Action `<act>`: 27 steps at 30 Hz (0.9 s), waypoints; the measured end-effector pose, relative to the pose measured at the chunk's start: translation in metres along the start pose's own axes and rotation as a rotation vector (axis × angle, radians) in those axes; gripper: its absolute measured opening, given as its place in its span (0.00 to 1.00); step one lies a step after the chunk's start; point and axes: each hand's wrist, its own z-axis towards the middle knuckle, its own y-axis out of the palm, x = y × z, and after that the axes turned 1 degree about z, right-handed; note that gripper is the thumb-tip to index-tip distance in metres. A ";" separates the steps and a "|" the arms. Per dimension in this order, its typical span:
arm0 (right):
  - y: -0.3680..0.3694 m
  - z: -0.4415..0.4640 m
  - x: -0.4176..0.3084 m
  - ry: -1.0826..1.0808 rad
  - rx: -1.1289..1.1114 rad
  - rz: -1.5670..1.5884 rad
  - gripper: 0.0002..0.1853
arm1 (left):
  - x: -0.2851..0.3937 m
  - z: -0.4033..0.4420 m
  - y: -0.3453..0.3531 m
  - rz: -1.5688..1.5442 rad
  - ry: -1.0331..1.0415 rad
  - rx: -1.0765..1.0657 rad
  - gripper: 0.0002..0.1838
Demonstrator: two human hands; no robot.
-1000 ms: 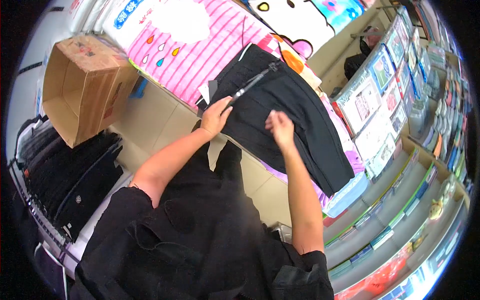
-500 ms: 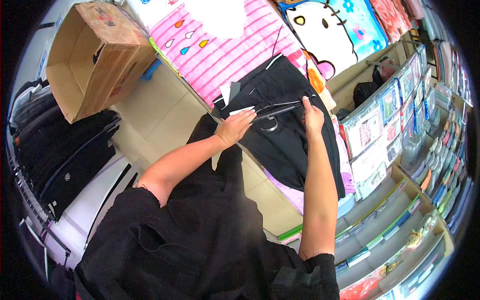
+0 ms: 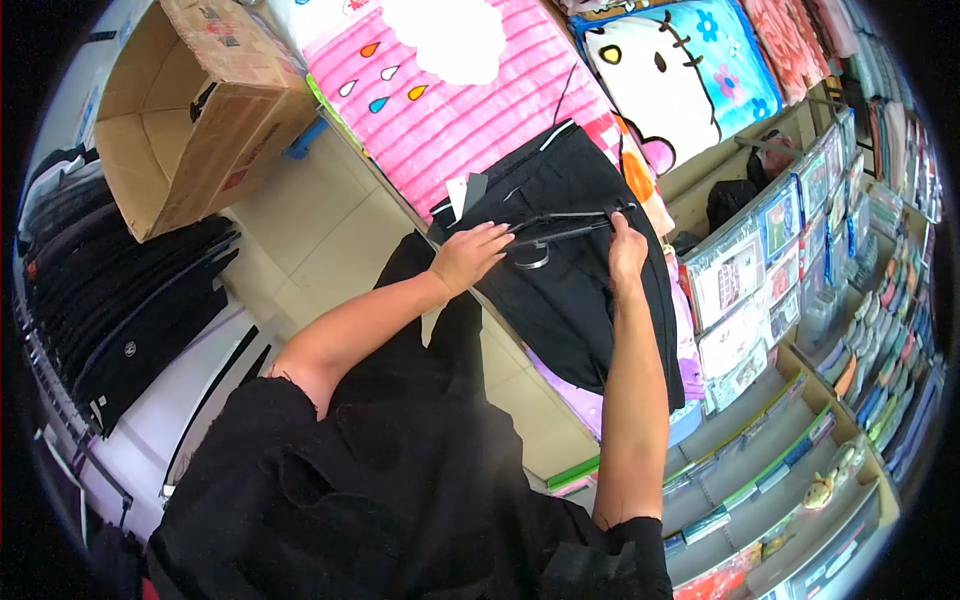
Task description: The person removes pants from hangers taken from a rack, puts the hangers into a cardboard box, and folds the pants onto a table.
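Observation:
Black trousers (image 3: 575,320) lie spread over the pink blanket (image 3: 450,110), a white paper tag (image 3: 457,196) at their waist. Across the trousers lies a black clothes hanger (image 3: 570,222) with a curved metal hook (image 3: 533,260) that points toward me. My left hand (image 3: 468,256) closes over the hanger's left end, its fingers together and the thumb hidden. At the opposite end, my right hand (image 3: 627,252) pinches the hanger near its tip. Both hands rest close to the trousers' waist.
An open cardboard box (image 3: 215,130) stands at the upper left, above a rack of dark garments (image 3: 130,300). A cat-face blanket (image 3: 670,80) lies beyond the trousers. Packaged goods (image 3: 740,280) and shelves (image 3: 760,490) line the right side.
The hook has shifted slightly left and toward me. A white strip beside my left hand's fingers no longer shows. Both hands keep their hold on the hanger; the view has moved a little.

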 end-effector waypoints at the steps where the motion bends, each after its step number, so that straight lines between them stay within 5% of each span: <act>1: 0.002 -0.002 -0.001 -0.024 0.010 -0.008 0.36 | -0.003 -0.001 0.001 0.010 -0.006 -0.008 0.23; 10: 0.008 -0.045 -0.020 -0.028 0.045 -0.108 0.41 | -0.044 -0.007 -0.029 0.402 -0.215 -0.408 0.22; 25: 0.017 -0.040 0.014 -0.035 0.062 -0.042 0.41 | -0.072 0.024 -0.031 0.470 0.066 -0.772 0.22; 27: 0.017 -0.042 0.017 -0.026 0.077 0.066 0.34 | -0.071 0.023 -0.030 0.466 0.079 -0.790 0.22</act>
